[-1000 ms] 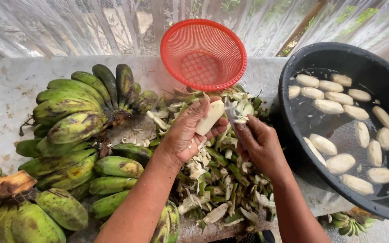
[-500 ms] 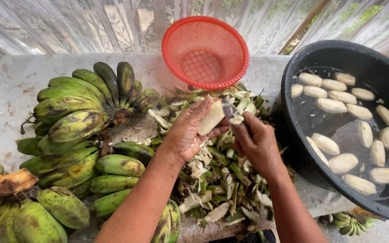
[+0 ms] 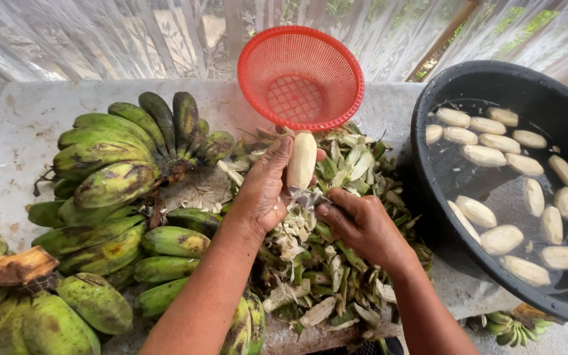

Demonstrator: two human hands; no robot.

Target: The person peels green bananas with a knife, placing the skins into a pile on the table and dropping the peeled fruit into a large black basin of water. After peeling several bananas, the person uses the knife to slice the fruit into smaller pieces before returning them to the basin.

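Banana (image 3: 302, 160), peeled and pale, stood upright in the left hand (image 3: 265, 190), gripped over the peel heap (image 3: 323, 263) at the table's (image 3: 21, 131) middle, while the right hand (image 3: 363, 223) clenched a knife (image 3: 305, 196) at its base, between green bunches (image 3: 113, 164) and a black basin (image 3: 468, 85).

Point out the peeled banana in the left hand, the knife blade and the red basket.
peeled banana (image 3: 302, 160), head view, middle of its pale flesh.
knife blade (image 3: 305, 196), head view, flat of the blade just below the banana.
red basket (image 3: 300, 77), head view, inner mesh wall.
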